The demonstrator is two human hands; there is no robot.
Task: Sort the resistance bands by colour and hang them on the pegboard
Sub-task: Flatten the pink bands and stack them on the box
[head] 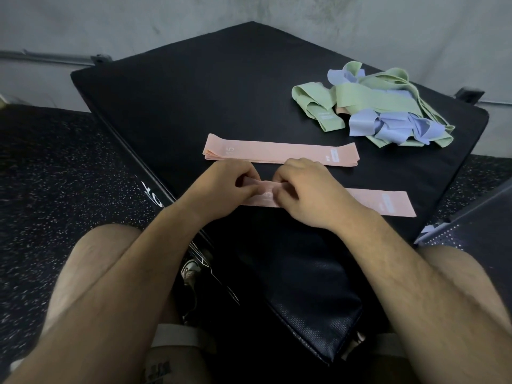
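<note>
Pinches the near pink band [388, 203] close to its printed 15, left grip [230, 181] and right grip [307, 189] side by side, fingers curled and thumbs pressed onto the fabric, bunching a small fold up off the counter [207, 92]. Lies otherwise flat, stretching rightward along the near edge, parallel to a neat pink stack [277, 152] just beyond the knuckles. Probably means smoothing or folding before adding to that stack. Could go wrong by twisting the loop under an uneven tug, by snapping the elastic fabric out of so small a pinch, or by nudging the stack askew with knuckles nearly touching it. Could also mix colours by dragging carelessly from the tangled heap of green and blue bands [388, 106] at the far right corner, apparently hiding a scrap of pink. Uses a black padded top as counter, set cornerwise against a grey concrete wall [249, 9], with speckled rubber floor [55, 176] around and a perforated dark panel [471, 225], perhaps the pegboard, at the right edge.
</note>
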